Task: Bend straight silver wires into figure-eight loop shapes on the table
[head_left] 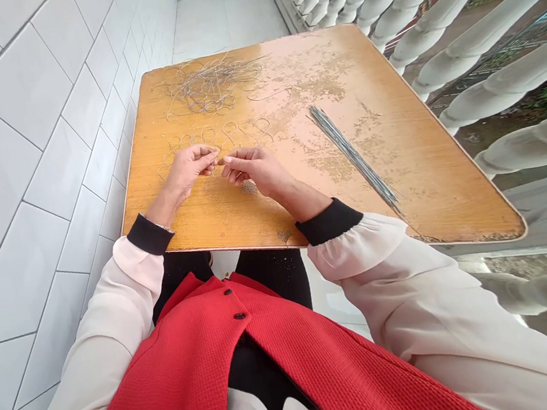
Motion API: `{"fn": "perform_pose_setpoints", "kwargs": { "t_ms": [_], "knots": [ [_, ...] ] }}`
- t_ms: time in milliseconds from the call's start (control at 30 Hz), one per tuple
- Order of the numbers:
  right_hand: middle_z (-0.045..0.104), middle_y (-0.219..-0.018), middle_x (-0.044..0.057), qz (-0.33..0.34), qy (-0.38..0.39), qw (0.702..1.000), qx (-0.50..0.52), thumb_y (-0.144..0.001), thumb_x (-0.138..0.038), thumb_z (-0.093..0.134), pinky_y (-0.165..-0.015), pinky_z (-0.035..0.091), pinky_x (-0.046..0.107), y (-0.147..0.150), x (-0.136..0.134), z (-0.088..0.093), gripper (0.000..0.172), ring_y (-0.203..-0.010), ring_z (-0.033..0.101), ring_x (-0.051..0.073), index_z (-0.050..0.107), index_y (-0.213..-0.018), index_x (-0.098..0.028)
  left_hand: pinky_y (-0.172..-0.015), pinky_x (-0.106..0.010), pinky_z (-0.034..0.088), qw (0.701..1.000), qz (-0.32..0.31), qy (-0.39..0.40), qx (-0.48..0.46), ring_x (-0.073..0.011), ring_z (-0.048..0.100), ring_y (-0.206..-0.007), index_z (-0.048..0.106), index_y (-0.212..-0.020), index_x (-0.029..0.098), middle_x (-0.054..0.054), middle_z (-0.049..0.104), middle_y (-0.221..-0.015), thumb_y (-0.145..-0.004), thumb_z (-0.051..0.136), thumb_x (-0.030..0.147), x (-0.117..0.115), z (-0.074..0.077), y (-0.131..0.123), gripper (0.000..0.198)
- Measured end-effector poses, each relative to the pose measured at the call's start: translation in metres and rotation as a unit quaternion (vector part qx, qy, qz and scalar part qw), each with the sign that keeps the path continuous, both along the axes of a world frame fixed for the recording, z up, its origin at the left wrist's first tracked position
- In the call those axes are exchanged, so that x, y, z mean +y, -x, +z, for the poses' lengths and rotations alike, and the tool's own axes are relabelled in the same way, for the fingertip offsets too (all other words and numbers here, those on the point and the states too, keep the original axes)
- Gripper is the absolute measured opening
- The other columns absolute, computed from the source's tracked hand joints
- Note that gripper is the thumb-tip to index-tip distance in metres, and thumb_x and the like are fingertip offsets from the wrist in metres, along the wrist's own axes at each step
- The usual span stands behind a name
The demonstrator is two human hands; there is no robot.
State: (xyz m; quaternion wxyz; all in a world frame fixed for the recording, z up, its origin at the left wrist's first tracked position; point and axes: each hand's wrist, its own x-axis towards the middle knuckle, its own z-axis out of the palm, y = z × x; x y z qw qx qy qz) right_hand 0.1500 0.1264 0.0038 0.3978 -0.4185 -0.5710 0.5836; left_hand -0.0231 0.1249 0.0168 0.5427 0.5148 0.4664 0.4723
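Note:
My left hand (192,166) is closed, thumb and fingertips pinching a thin wire (210,151). Close beside it, almost fingertip to fingertip, my right hand (257,169) is closed in a pinch at the same wire; its fingers hide most of what they grip. Just beyond both hands, bent wire loops (231,130) lie in a row on the wooden table (236,227). To the right of my right hand rests a slanting bundle of straight grey wires (355,157).
A tangled heap of curled wire (217,81) lies at the table's far left. A white tiled wall (47,167) runs along the left side. White balusters (491,95) stand along the right side. The table's surface is worn and peeling.

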Motion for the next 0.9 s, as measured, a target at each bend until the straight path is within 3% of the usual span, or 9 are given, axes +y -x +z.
{"fn": "perform_pose_setpoints", "kwargs": {
  "t_ms": [167, 433, 900],
  "knots": [
    [0.064, -0.061, -0.001, -0.043, -0.026, 0.999, -0.009, -0.080, -0.013, 0.082, -0.050, 0.042, 0.020, 0.003, 0.002, -0.003, 0.020, -0.049, 0.050, 0.006, 0.068, -0.065, -0.016, -0.066, -0.019, 0.045, 1.000, -0.030, 0.002, -0.008, -0.0030, 0.055, -0.060, 0.066, -0.083, 0.014, 0.004, 0.066, -0.068, -0.086, 0.070, 0.007, 0.001, -0.004, 0.001, 0.009],
    [0.058, -0.054, -0.002, -0.123, -0.056, 0.989, -0.062, -0.079, -0.005, 0.070, -0.048, 0.041, 0.022, 0.007, -0.001, -0.001, 0.022, -0.046, 0.049, 0.007, 0.064, -0.061, -0.016, -0.073, -0.022, 0.046, 0.999, -0.052, 0.003, 0.004, -0.0055, 0.060, -0.071, 0.072, -0.085, 0.014, 0.001, 0.071, -0.080, -0.076, 0.070, 0.001, 0.003, -0.008, 0.005, 0.016],
    [0.059, -0.054, -0.004, -0.118, -0.063, 0.989, -0.065, -0.076, -0.005, 0.068, -0.047, 0.038, 0.020, 0.009, 0.004, -0.009, 0.014, -0.047, 0.049, 0.006, 0.067, -0.068, -0.016, -0.065, -0.020, 0.042, 0.998, -0.058, 0.009, -0.003, -0.0042, 0.058, -0.068, 0.073, -0.088, 0.013, 0.001, 0.070, -0.079, -0.075, 0.069, 0.002, 0.005, -0.017, 0.006, 0.018]
  ]
}}
